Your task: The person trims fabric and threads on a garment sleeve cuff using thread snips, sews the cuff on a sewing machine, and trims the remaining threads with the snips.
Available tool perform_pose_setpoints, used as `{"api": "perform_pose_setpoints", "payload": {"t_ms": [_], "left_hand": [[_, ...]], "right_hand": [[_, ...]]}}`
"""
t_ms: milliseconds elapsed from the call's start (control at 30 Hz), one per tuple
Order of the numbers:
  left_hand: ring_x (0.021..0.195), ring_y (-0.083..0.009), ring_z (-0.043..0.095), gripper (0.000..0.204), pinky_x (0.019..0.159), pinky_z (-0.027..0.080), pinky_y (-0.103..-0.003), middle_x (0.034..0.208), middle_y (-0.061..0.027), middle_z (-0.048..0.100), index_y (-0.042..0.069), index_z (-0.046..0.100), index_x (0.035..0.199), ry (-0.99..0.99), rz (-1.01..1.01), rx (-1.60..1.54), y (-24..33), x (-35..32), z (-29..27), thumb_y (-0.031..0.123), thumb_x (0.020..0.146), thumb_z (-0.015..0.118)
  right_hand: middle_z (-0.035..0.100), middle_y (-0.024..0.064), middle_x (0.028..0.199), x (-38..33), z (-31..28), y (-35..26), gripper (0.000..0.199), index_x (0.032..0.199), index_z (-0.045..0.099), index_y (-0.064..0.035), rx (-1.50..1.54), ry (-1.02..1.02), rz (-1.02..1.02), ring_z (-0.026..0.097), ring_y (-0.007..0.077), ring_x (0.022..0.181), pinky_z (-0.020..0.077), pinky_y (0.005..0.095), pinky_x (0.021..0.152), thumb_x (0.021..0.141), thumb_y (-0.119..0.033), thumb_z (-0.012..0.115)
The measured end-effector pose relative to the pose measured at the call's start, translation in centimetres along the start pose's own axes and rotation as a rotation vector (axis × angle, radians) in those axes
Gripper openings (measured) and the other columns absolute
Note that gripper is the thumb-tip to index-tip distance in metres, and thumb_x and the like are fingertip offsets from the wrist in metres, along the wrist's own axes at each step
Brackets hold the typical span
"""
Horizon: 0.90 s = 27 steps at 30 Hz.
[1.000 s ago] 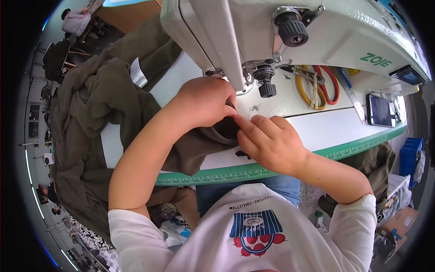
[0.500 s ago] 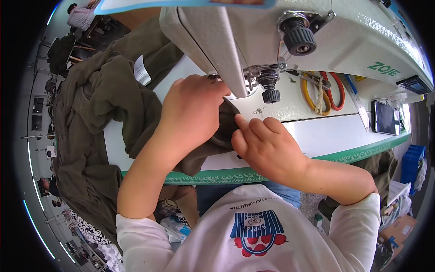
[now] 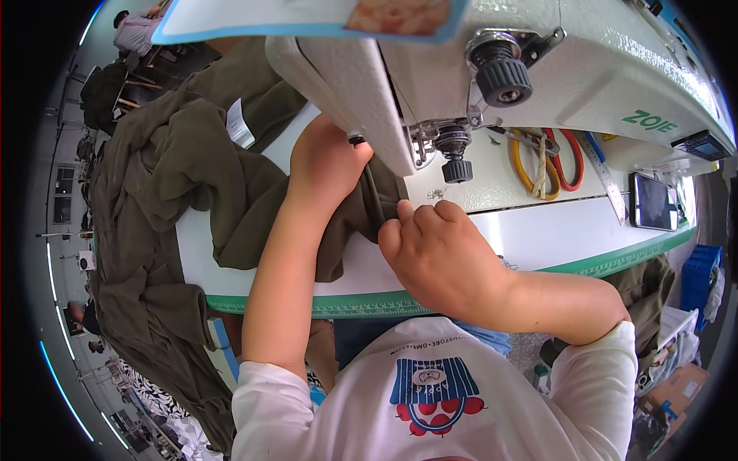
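Observation:
A dark olive-brown garment (image 3: 192,157) lies in folds over the left of the sewing machine table, and its edge runs under the machine head (image 3: 342,100). Beside the needle area my left hand (image 3: 327,157) is closed on the cloth, its fingertips partly hidden. Lower and to the right, my right hand (image 3: 442,250) pinches the garment's near edge, fingers curled in. Between both hands the edge forms a narrow fold. A white label (image 3: 240,124) sticks up from the folds.
Right of the needle lie scissors (image 3: 570,160) with red and yellow handles, a metal ruler (image 3: 606,180) and a phone (image 3: 654,201). A green measuring tape (image 3: 361,305) edges the table front. A blue crate (image 3: 701,276) stands at right; another person (image 3: 137,32) is far left.
My left hand has turned more upright and its forearm has swung right. My right hand has shifted slightly left and down. The cloth between them is drawn into a narrower fold.

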<state>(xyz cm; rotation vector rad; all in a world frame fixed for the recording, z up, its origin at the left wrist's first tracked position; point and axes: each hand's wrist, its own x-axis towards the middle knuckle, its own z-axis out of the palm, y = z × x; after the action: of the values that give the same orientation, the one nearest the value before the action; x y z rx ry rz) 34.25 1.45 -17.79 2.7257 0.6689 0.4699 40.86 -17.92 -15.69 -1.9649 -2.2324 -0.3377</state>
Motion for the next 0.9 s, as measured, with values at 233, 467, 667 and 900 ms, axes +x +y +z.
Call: {"api": "perform_pose_setpoints", "payload": {"t_ms": [233,467,667,900], "left_hand": [[0.099,-0.0344,0.062,0.028,0.081,0.049,-0.041,0.103,-0.0133,0.068,0.005,0.066,0.101,0.182,0.376,-0.324,-3.3,3.1,3.5,0.009,0.073,0.067],[0.096,-0.0337,0.062,0.026,0.079,0.048,-0.041,0.101,-0.0126,0.067,0.006,0.066,0.1,0.159,0.341,-0.278,-3.3,3.6,3.7,0.011,0.075,0.066],[0.093,-0.0332,0.062,0.024,0.078,0.048,-0.041,0.1,-0.012,0.067,0.006,0.067,0.1,0.149,0.312,-0.253,-3.1,3.7,3.6,0.011,0.076,0.065],[0.09,-0.0325,0.062,0.022,0.077,0.048,-0.042,0.098,-0.0112,0.067,0.007,0.067,0.1,0.117,0.27,-0.21,-2.6,3.7,3.2,0.013,0.078,0.064]], "right_hand": [[0.056,0.0069,0.071,0.7,0.1,0.5,0.018,0.082,0.051,-0.0035,0.033,-0.04,0.079,0.053,0.0161,0.056,0.0376,0.0304,0.052,0.069,-0.014,0.058],[0.047,0.0001,0.06,0.8,-0.2,0.6,0.012,0.07,0.048,-0.0085,0.023,-0.009,0.101,0.047,0.0119,0.054,0.0332,0.0269,0.048,0.069,-0.015,0.058],[0.048,-0.0002,0.06,0.8,0.1,0.5,0.012,0.07,0.048,-0.0085,0.031,-0.004,0.104,0.048,0.012,0.054,0.0329,0.0271,0.048,0.069,-0.015,0.058],[0.047,-0.0007,0.06,0.8,0.3,0.4,0.012,0.07,0.048,-0.0089,0.007,0.022,0.116,0.048,0.0117,0.053,0.0332,0.0271,0.048,0.069,-0.015,0.058]]}}
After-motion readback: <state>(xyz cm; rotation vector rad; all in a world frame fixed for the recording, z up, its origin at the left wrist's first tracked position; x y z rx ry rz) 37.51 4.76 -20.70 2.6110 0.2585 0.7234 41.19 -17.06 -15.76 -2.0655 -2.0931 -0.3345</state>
